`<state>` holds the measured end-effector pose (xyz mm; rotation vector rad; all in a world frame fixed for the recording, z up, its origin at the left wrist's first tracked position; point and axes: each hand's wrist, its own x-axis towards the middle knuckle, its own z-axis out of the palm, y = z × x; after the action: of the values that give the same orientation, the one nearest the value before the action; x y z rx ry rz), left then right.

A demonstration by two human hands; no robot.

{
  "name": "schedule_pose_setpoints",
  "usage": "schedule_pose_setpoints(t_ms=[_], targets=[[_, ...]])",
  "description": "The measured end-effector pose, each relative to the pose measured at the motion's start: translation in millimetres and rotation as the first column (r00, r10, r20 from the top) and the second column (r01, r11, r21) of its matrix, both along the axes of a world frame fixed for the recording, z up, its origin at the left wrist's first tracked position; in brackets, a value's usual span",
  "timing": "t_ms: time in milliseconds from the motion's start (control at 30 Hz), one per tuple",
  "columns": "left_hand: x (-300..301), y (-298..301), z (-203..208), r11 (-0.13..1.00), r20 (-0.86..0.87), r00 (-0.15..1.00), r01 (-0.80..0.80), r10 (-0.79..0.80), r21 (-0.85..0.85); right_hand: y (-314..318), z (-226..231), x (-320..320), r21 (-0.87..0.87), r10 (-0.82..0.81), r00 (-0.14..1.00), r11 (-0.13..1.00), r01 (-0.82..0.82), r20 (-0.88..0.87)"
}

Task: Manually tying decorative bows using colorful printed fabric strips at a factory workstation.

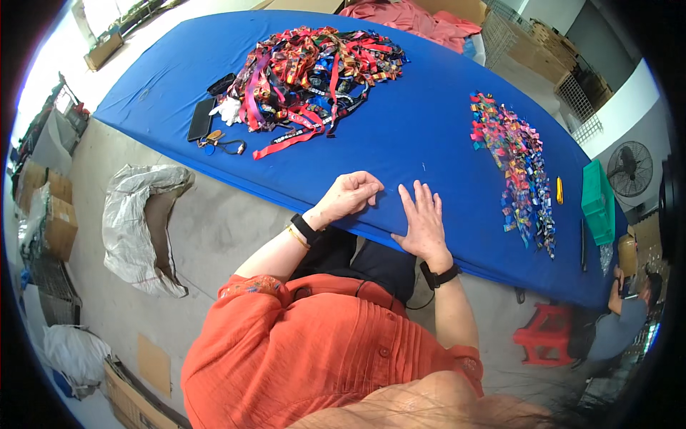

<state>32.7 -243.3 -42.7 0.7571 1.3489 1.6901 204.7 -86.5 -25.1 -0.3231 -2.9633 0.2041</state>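
White lettering marks some straps [307,75], piled on the blue table [443,107] beyond the left hand [350,194], well apart from its fingers. These are bunched; whether they hold anything cannot be told. The right hand [423,223] is spread wide, a white thread [424,166] just beyond its fingers.

Head-mounted view: a wide fisheye camera looks steeply down past its wearer's orange-red buttoned shirt [286,350].
It faces across the broad blue cloth-covered table [443,121], bare left hand [349,195] and bare right hand [424,227] near, the room around us curving at the rim.
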Motion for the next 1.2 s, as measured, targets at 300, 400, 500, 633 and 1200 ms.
schedule_pose_setpoints(t_ms=[300,400,500,633,1200], targets=[[-1,3,2,0.994,-0.039,0.998,-0.058,0.054,-0.094,7,-5,2,-0.007,0.026,0.998,1.0,-0.027,-0.057],[-3,2,1,0.993,-0.059,0.996,-0.07,0.065,-0.095,8,-9,2,-0.027,0.034,0.996,0.999,-0.036,-0.081],[-3,4,4,0.993,-0.082,0.995,-0.063,0.055,-0.099,10,-11,4,-0.027,0.012,0.995,1.0,-0.015,-0.098],[-4,5,1,0.992,-0.074,0.996,-0.058,0.05,-0.113,10,-8,6,-0.053,0.027,0.996,0.998,-0.032,-0.088],[-3,7,-4,0.997,-0.067,0.998,-0.024,0.019,-0.069,12,-6,8,-0.073,0.027,0.997,0.997,-0.033,-0.076]])
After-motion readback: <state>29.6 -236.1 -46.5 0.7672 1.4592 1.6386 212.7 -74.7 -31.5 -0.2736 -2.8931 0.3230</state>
